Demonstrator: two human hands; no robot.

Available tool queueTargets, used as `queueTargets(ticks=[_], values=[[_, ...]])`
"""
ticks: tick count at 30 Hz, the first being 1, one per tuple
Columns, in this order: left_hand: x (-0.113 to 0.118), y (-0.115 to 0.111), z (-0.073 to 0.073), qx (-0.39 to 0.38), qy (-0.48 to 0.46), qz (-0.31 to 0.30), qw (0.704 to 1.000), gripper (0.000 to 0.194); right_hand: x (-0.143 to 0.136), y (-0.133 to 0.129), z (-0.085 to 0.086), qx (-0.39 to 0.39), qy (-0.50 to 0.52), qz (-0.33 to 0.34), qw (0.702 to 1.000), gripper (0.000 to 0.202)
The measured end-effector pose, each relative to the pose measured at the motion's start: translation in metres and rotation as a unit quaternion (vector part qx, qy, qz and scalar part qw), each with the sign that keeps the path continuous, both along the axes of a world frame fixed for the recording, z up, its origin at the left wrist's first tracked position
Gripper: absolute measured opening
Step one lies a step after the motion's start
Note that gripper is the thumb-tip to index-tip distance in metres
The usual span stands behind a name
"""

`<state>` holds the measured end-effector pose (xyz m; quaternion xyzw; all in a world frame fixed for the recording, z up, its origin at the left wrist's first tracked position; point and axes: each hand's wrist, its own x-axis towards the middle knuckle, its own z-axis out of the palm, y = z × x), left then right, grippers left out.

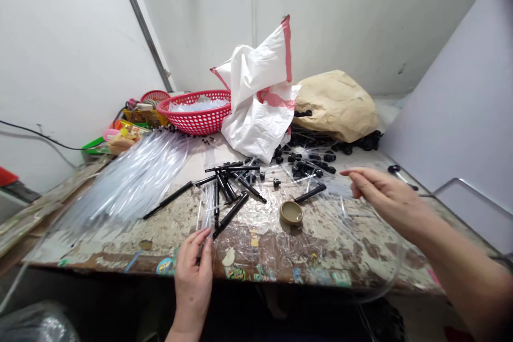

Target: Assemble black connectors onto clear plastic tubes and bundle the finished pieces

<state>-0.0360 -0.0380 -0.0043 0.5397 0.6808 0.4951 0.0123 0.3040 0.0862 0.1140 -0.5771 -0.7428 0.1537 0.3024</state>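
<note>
My left hand (193, 272) is at the table's front edge, fingers curled towards the thumb around the lower ends of several short, thin clear tubes (207, 204). Beside these fingers lie black rod-like plastic pieces (231, 215), some crossing each other. My right hand (379, 192) hovers over the right side, thumb and fingers pinched together; what they hold, if anything, is too fine to make out. A long clear tube (397, 267) curves below that forearm. Between the hands stands a small round dish (291, 214) with liquid in it, a black rod (310, 193) just behind it.
A large bundle of long clear tubes (132, 176) covers the left side. Behind stand a red basket (196, 120), a white sack (260, 112) and a brown paper bag (336, 104). Small black fittings (312, 165) are heaped before the bag. A white panel (452, 117) borders the right.
</note>
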Motion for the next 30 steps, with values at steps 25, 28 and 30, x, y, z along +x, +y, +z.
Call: queueTargets(ticks=[25, 28, 30], values=[[0.054, 0.001, -0.006, 0.039, -0.058, -0.101, 0.992, 0.021, 0.01, 0.11, -0.067, -0.034, -0.145, -0.098, 0.984, 0.028], [0.062, -0.002, -0.002, 0.029, -0.092, -0.117, 0.988, 0.02, 0.016, 0.085, -0.045, -0.027, -0.095, -0.11, 0.989, 0.033], [0.073, -0.003, 0.003, 0.006, -0.149, -0.144, 0.978, 0.02, 0.009, 0.055, -0.031, -0.054, -0.011, -0.075, 0.996, 0.035]])
